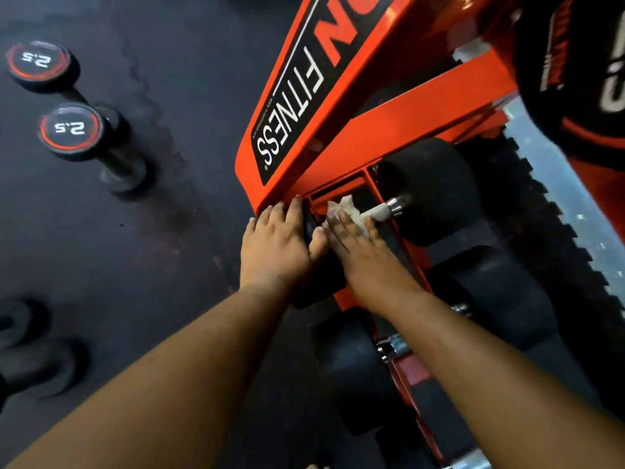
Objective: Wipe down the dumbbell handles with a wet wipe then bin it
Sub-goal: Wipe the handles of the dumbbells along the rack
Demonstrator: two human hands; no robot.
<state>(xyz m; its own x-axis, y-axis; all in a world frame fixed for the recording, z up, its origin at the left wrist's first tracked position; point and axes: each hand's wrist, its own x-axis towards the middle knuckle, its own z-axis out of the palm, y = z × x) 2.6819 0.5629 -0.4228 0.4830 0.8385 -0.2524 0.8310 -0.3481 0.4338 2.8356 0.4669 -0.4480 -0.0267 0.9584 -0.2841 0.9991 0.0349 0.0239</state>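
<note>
Pressing the wet wipe [341,211] flat-fingered, right hand [358,245] should sweep the whole dumbbell handle [380,211]; left hand [277,245] rests open, steadying.

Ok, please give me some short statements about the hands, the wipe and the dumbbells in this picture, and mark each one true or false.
1. The right hand presses the wet wipe on a dumbbell handle in the orange rack. True.
2. The left hand holds a spray bottle. False: it rests on the near black head of that dumbbell and holds nothing.
3. Two 2.5 dumbbells stand on the dark floor to the left. True.
4. The wipe already lies in a bin. False: it is on the handle, and no bin is in view.
5. The rack label reads FITNESS. True.
</note>
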